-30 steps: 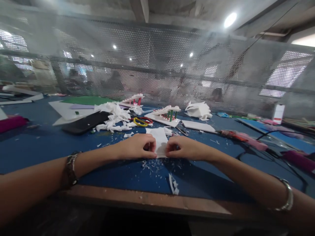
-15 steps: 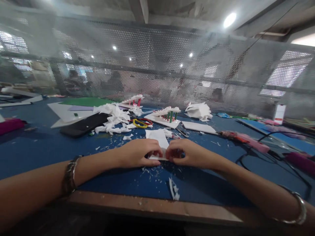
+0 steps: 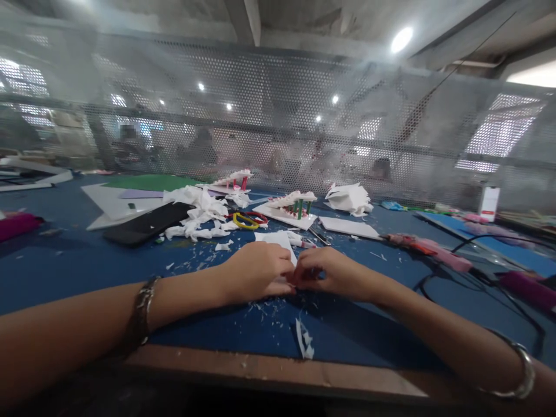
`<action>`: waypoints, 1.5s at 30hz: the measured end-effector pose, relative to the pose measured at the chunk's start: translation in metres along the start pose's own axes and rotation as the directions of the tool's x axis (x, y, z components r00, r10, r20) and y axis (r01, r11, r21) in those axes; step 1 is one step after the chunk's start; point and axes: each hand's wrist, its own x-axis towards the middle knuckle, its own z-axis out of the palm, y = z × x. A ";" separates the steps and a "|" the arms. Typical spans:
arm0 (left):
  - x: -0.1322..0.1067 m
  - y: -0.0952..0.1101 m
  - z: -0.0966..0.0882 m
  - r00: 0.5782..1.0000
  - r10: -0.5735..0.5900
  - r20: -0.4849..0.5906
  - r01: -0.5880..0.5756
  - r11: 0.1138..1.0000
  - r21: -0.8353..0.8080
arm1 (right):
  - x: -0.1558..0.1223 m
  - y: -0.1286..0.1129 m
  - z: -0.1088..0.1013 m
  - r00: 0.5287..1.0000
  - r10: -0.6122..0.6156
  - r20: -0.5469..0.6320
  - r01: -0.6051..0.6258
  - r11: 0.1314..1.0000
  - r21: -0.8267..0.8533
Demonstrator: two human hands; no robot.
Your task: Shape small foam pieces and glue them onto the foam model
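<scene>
A small white sheet of paper [image 3: 278, 238] lies on the blue table in front of me, its near part hidden behind my fingers. My left hand [image 3: 256, 269] is closed in a pinch at the sheet's near edge. Fingertips of my right hand [image 3: 334, 272] meet it there, also pinched on that edge. Just past the sheet are a white tube-like item [image 3: 304, 240] and scissors with yellow handles [image 3: 244, 221]. Beyond them stands a small white model on green legs [image 3: 299, 208], on a white base.
Left are crumpled white scraps [image 3: 197, 205], a black slab [image 3: 147, 225] and a green sheet [image 3: 143, 182]. A pink glue gun [image 3: 434, 250] with a black cable lies right, near an upright phone [image 3: 489, 204]. A perforated metal screen [image 3: 269, 116] runs behind the table.
My left hand has slid right along the near edge of the sheet, and its fingertips now meet those of my right hand. The right hand has barely moved.
</scene>
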 end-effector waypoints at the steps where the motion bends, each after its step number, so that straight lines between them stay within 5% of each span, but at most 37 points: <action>1: 0.003 0.002 0.001 1.000 -0.024 0.008 0.024 1.000 0.001 | -0.001 0.000 0.001 1.000 0.008 -0.011 -0.008 1.000 0.010; 8: 0.008 0.003 0.009 0.990 -0.137 -0.027 0.129 0.975 -0.182 | 0.012 0.011 -0.018 0.997 0.049 -0.062 -0.060 0.982 -0.181; 13: 0.007 0.005 0.007 0.998 -0.049 -0.044 0.048 0.999 -0.019 | 0.054 0.034 -0.039 0.982 0.142 -0.125 -0.176 0.927 -0.332; 20: 0.006 -0.001 0.003 0.992 0.122 -0.039 -0.116 0.985 0.129 | 0.083 0.054 -0.028 0.973 0.222 -0.060 -0.230 0.925 -0.304; 25: -0.002 -0.039 -0.025 0.990 -0.076 -0.119 0.085 0.993 0.077 | 0.068 0.051 -0.050 0.949 0.245 -0.198 -0.283 0.938 -0.197; 29: -0.017 -0.074 -0.050 0.887 -0.341 -0.311 0.361 0.932 0.007 | 0.049 0.045 -0.064 0.923 0.288 -0.256 -0.298 0.955 0.002; 33: -0.028 -0.093 -0.059 0.768 -0.498 -0.404 0.536 0.844 -0.020 | 0.037 0.037 -0.057 0.919 0.312 -0.240 -0.267 0.942 0.202; 40: -0.027 -0.083 -0.063 0.741 -0.508 -0.438 0.570 0.821 0.012 | 0.039 0.024 -0.047 0.944 0.279 -0.175 -0.108 0.766 0.634; 45: -0.029 -0.079 -0.067 0.671 -0.526 -0.523 0.621 0.784 0.008 | 0.041 0.018 -0.049 0.976 0.172 -0.133 -0.018 0.675 0.737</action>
